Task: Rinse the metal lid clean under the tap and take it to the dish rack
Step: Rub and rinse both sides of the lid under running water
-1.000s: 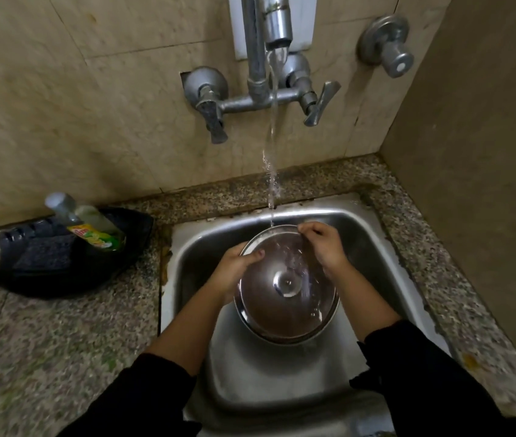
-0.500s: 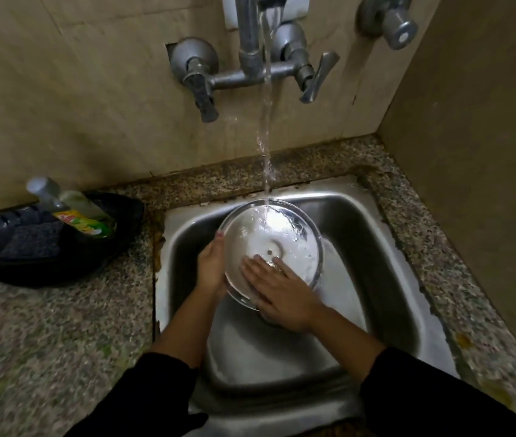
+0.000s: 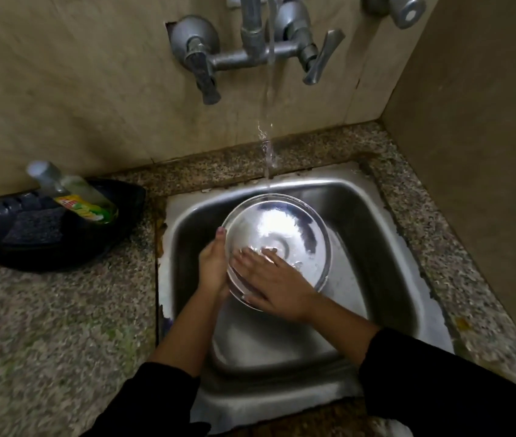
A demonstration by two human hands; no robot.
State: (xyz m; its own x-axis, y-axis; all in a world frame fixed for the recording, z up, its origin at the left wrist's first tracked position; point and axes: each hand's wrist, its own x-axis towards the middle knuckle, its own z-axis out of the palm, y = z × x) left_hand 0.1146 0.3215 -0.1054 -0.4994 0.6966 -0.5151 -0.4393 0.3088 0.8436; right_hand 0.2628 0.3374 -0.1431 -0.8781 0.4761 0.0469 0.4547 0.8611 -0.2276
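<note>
We are mid-rinse. Our left hand [image 3: 214, 268] grips the metal lid [image 3: 281, 222] by its left rim, thumb hooked over the edge, and holds it hollow side up above the sink [image 3: 373, 238]. Our right hand [image 3: 278, 288] lies flat on the near part of its inner face, fingers spread. Water from the tap [image 3: 252, 45] strikes the lid's far edge. We judge the rinsing unfinished. Carrying the lid to the dish rack, which is out of view, remains.
</note>
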